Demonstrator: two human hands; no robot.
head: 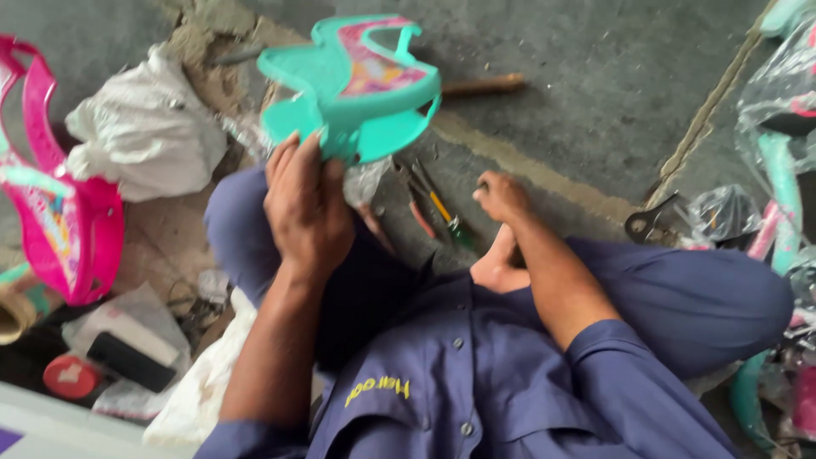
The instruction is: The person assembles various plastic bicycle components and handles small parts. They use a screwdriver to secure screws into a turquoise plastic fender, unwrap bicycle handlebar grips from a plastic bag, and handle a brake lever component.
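At twelve o'clock, left hand (308,206) gripped the teal plastic seat (355,85), raised clear of the floor (595,76) for inspection; right hand (501,197), loosely curled and empty, reached toward screwdrivers (438,212).

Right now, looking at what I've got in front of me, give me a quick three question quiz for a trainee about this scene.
1. True or false: the left hand holds the teal plastic seat up off the floor.
2. What is the right hand nearest to? A) the white bag B) the hand tools on the concrete floor C) the red lid
3. What colour is the plastic part at the left edge?

Key: 1 true; 2 B; 3 pink.
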